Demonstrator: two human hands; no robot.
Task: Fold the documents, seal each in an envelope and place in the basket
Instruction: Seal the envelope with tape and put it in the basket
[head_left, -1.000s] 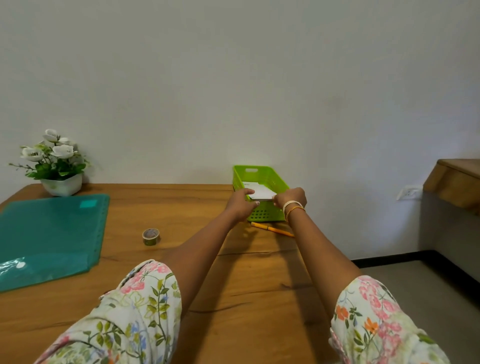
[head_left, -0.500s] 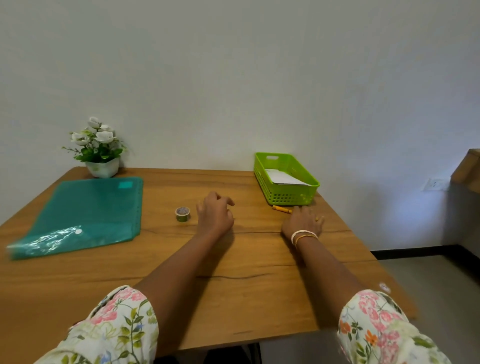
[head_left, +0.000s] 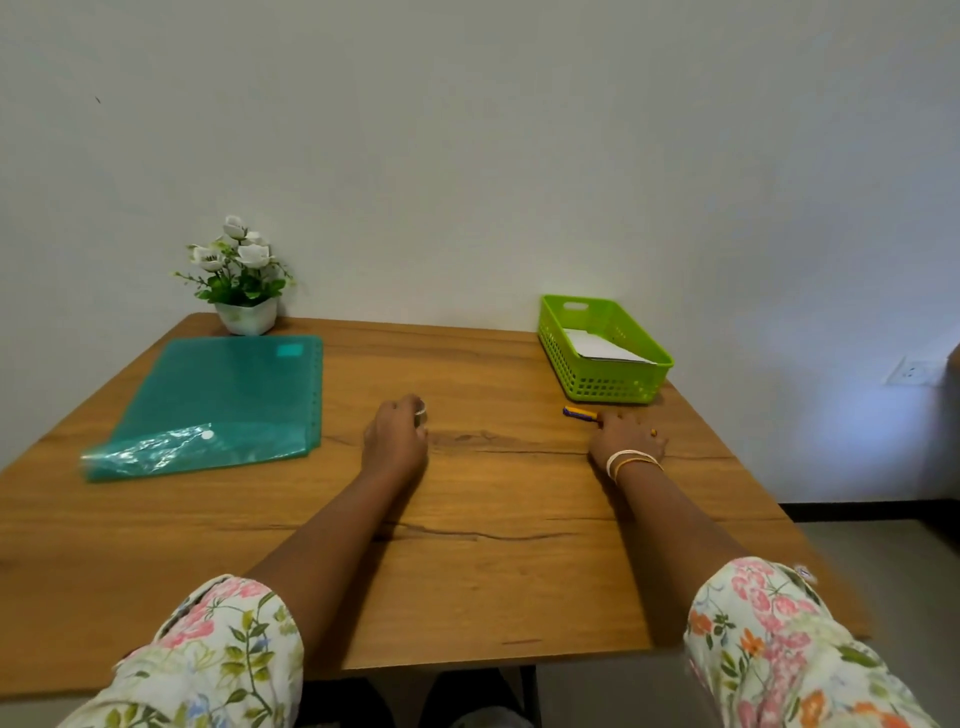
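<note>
A green basket (head_left: 608, 385) stands at the table's far right with white envelopes (head_left: 602, 349) lying inside. My left hand (head_left: 396, 439) is at the table's middle, its fingers curled round a small tape roll (head_left: 421, 415) that peeks out at the fingertips. My right hand (head_left: 627, 439) lies on the table just in front of the basket, resting over a pen (head_left: 577, 413). The pen's blue end sticks out past the fingers; most of its length is hidden under the hand.
A teal plastic folder (head_left: 218, 405) lies on the left of the wooden table (head_left: 493, 545). A white pot of white flowers (head_left: 244, 312) stands at the back left against the wall. A wall socket (head_left: 909, 370) is at the right.
Both hands left the basket and came down to the table. My left hand moved left onto the tape roll and closed round it. My right hand slid onto the pen.
</note>
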